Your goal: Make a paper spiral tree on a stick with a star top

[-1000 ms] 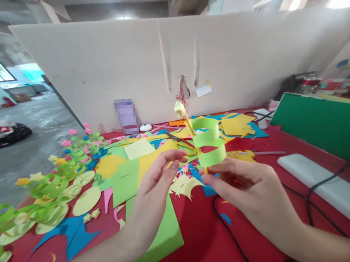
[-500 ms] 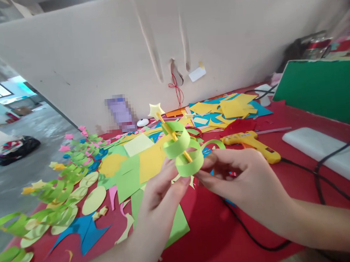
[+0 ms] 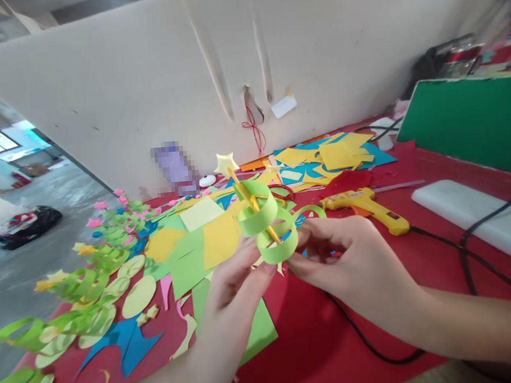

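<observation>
Between my hands stands a yellow stick (image 3: 242, 186) topped with a pale yellow paper star (image 3: 225, 164). A green paper strip (image 3: 278, 247) curls around the stick in loops. My left hand (image 3: 240, 292) is closed at the base of the loops, fingertips partly hidden behind the paper. My right hand (image 3: 352, 260) pinches the strip close to the lowest loop, its other fingers curled in. Behind the hands, green sheets (image 3: 186, 272) and a yellow sheet (image 3: 219, 240) lie on the red tabletop (image 3: 310, 351).
A yellow hot glue gun (image 3: 370, 207) with a black cord lies beyond my right hand. Further right are a long white box (image 3: 471, 217) and a green board (image 3: 470, 130). Finished paper curls with stars (image 3: 94, 267) line the left edge. A pale panel (image 3: 142, 77) rises behind.
Both hands keep their hold on the paper strip and stick. The lower loop sits slightly lower in view, and the camera has shifted a little.
</observation>
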Tool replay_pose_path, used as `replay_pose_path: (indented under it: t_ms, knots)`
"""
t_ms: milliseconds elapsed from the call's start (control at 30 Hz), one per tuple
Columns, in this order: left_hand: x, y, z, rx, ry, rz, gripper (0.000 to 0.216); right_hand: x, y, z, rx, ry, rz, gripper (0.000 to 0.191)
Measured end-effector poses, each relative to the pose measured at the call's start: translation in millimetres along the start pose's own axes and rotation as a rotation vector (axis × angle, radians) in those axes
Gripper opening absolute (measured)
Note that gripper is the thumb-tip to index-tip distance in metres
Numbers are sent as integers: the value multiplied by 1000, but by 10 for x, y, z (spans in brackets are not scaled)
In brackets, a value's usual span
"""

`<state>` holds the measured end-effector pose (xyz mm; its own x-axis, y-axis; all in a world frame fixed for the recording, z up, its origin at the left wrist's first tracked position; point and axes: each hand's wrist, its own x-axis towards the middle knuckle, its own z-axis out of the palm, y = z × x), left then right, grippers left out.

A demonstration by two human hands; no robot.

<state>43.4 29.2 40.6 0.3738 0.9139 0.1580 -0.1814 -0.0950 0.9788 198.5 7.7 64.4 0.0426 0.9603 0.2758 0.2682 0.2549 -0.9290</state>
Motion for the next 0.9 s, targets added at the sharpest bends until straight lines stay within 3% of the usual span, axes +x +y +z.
replay_pose_path:
  t_ms: [400, 533, 700, 900]
  knots:
    - [47, 29, 57, -19, 0, 105, 24, 30, -12, 0, 1, 21, -17, 11]
    - [53, 60, 73, 70, -57, 54, 24, 30, -14, -1, -1, 11, -16, 11]
    - [42, 51, 62, -34, -71, -27, 28, 33, -2, -8, -11, 19, -18, 6]
    - [152, 97, 84, -49, 63, -39, 25, 46, -15, -29, 130, -20, 29, 7]
